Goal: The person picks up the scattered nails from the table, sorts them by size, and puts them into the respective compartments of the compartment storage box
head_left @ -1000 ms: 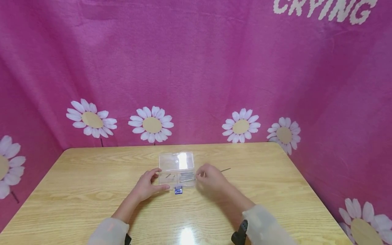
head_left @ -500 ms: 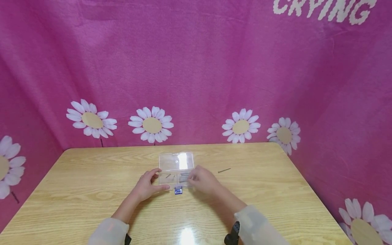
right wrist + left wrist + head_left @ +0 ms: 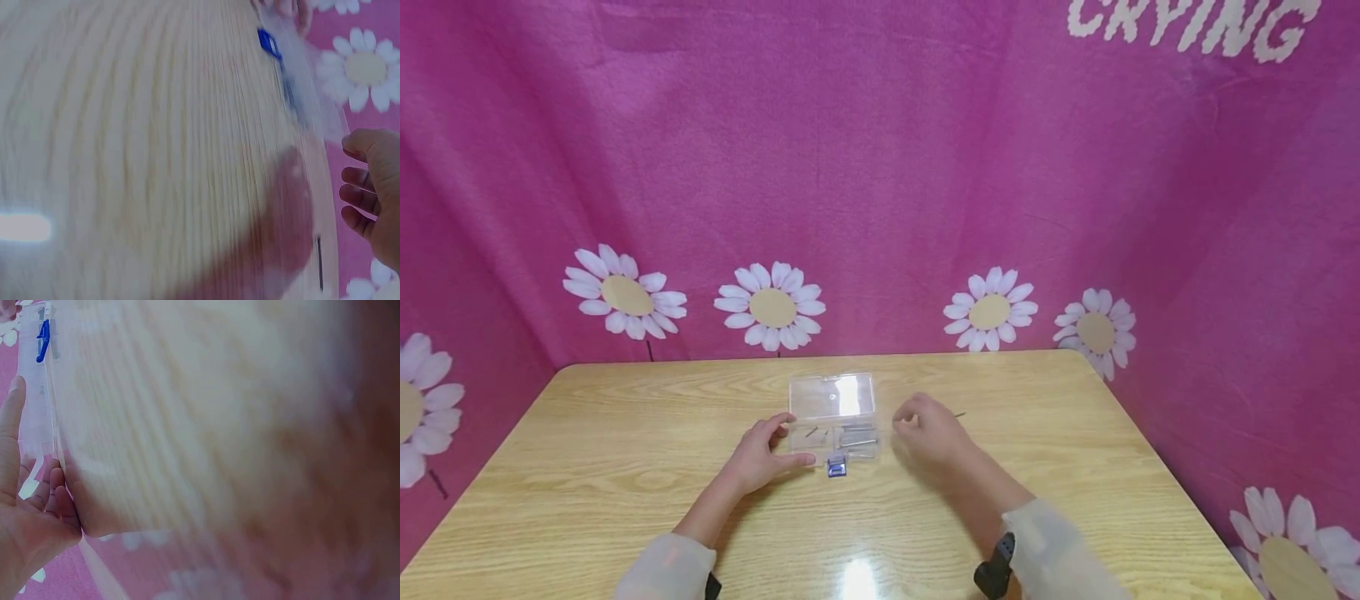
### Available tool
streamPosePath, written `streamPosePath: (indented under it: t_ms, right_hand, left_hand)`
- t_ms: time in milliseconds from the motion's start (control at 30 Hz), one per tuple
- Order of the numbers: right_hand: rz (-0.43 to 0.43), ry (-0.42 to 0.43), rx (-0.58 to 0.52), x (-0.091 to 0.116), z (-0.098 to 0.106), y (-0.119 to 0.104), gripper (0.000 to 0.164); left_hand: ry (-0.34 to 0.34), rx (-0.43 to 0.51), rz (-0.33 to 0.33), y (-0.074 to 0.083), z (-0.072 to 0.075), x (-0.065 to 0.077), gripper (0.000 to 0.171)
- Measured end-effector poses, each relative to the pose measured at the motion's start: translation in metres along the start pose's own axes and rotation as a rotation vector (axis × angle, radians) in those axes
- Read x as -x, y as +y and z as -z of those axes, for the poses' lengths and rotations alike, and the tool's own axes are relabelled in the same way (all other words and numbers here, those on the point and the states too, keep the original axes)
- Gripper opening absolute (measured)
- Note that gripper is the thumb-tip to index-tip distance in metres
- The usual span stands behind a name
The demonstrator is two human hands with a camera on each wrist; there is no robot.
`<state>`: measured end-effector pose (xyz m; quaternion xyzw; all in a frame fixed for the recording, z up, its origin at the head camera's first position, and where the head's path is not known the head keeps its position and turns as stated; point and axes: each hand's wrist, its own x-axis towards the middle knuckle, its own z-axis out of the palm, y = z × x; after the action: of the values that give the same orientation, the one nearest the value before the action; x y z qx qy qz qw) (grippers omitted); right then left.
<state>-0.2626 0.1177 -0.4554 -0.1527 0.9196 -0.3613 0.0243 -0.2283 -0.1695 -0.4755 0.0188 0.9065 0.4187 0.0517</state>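
A clear plastic box [image 3: 811,400] stands on the table with its lid tipped back and a blue latch [image 3: 837,466] at its front. My left hand [image 3: 758,458] grips the box's left end, thumb along the front side and fingers behind. Several long nails [image 3: 859,442] lie in the right compartment, small ones [image 3: 812,432] in the left. Just right of the box hovers my right hand [image 3: 934,433], its fingers loosely curled with nothing visible between them; the right wrist view shows the same. A single nail [image 3: 320,262] lies on the table, mostly covered by that hand in the head view.
The wooden table [image 3: 625,467] reaches back to a pink curtain [image 3: 880,183] printed with daisies, which also hangs along both sides. A bright reflection shows on the tabletop near the front.
My right hand dips over the box's right compartment, then draws back to the right, now overlapping the loose nail. The left hand and box stay in place.
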Motion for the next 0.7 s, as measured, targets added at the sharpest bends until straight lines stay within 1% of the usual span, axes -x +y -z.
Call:
streamPosePath:
  t_ms: [167,300,367,533,700]
  right_hand:
    - [-0.036,0.071,0.039,-0.005,0.013,0.029,0.011]
    - [-0.065,0.098,0.056,-0.006,0.022,0.051,0.011]
    - [-0.066,0.11,0.069,-0.006,0.026,0.06,0.011]
    - [-0.04,0.142,0.11,-0.004,0.032,0.076,0.012]
    - [0.002,0.164,0.167,-0.001,0.033,0.082,0.013]
  left_hand:
    - [0.008,0.0,-0.002,0.0,-0.001,0.0,0.081]
    - [0.012,0.001,-0.007,0.0,-0.002,0.0,0.081]
    - [0.015,0.003,-0.007,0.0,-0.001,0.001,0.081]
    - [0.016,-0.001,-0.01,-0.001,-0.002,0.001,0.08]
    - [0.017,-0.004,-0.017,-0.001,-0.002,0.0,0.08]
